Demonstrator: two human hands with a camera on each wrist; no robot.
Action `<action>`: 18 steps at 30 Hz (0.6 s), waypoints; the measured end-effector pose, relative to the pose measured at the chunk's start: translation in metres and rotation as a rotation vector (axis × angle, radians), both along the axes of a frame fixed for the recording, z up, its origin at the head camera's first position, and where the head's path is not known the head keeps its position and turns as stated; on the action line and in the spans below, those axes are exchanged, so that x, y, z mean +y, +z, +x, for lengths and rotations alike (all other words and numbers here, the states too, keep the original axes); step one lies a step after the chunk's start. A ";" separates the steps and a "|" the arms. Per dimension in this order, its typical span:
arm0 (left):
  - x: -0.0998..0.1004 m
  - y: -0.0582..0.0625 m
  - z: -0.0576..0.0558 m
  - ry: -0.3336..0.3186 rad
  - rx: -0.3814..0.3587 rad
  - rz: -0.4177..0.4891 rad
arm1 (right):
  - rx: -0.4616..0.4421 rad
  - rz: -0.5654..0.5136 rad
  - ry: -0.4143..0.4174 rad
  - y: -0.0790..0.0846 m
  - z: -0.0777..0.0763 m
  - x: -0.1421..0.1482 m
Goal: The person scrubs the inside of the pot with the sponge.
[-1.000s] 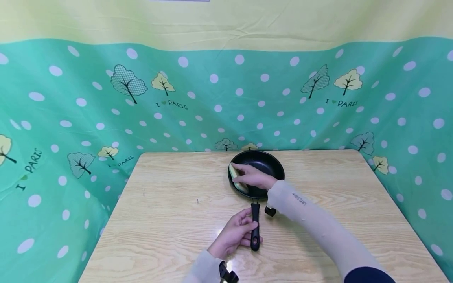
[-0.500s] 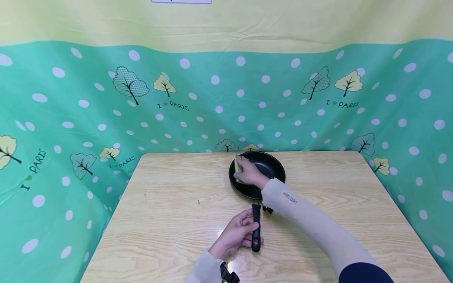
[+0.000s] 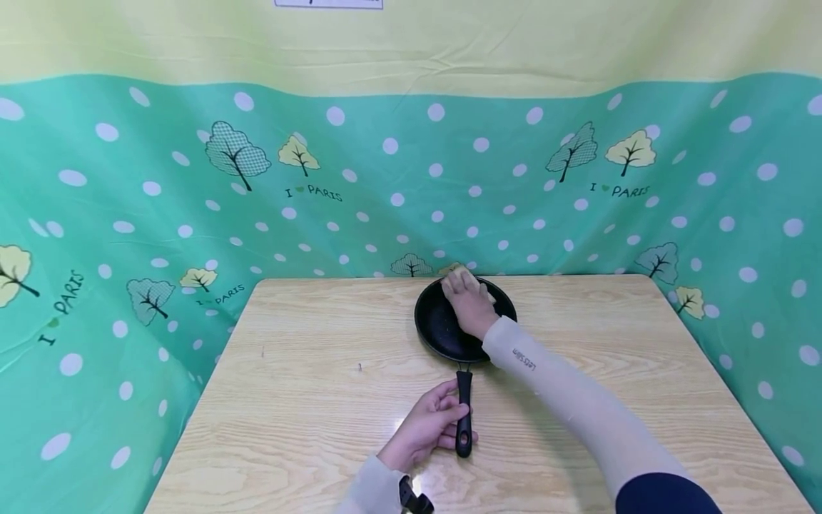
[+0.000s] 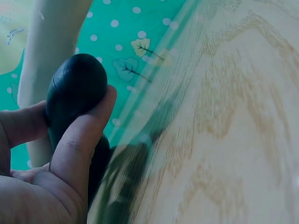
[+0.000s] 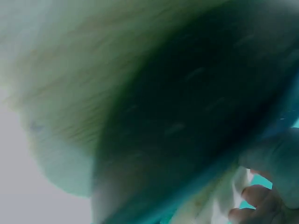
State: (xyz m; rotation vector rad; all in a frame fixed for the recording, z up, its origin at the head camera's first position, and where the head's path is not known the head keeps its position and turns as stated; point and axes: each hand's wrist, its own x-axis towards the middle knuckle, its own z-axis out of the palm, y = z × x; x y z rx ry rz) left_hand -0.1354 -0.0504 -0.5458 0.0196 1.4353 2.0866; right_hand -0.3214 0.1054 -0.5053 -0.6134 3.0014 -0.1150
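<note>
A black frying pan (image 3: 442, 330) lies near the table's far edge, its handle (image 3: 464, 392) pointing toward me. My left hand (image 3: 425, 422) grips that handle, thumb on top and fingers underneath. The left wrist view shows the rounded black handle end (image 4: 77, 86) between thumb and fingers. Over the pan's far right inner side, my right hand (image 3: 472, 308) holds a pale yellow-green sponge (image 3: 491, 296), mostly hidden beneath the fingers. In the right wrist view the dark pan (image 5: 187, 112) is blurred, with curled fingers (image 5: 256, 196) at the lower right.
The pan rests on a light wooden table (image 3: 321, 400). Behind and beside the table hangs a green polka-dot curtain (image 3: 359, 164), close to the pan's far rim. My right sleeve (image 3: 578, 414) crosses over the table's right side.
My right hand has moved with the sponge from the pan's left inner side up and across to its far right side. The left hand keeps its grip on the handle, and the pan stays put.
</note>
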 end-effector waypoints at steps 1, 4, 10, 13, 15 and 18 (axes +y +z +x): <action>0.000 0.000 0.000 0.000 -0.001 0.001 | 0.015 0.044 0.007 -0.001 0.000 0.002; 0.000 0.001 0.000 -0.001 -0.004 0.002 | 0.036 0.181 0.021 -0.002 0.000 0.008; 0.000 0.001 0.000 -0.005 -0.003 0.007 | 0.070 0.439 0.037 0.003 0.004 0.018; 0.000 0.001 0.000 -0.007 -0.006 0.004 | 0.092 0.566 0.042 0.003 0.008 0.020; 0.000 0.001 0.000 -0.006 -0.005 0.000 | 0.096 0.650 0.044 0.003 0.011 0.021; 0.000 0.001 0.000 -0.003 -0.006 -0.003 | 0.090 0.731 0.042 0.003 0.014 0.021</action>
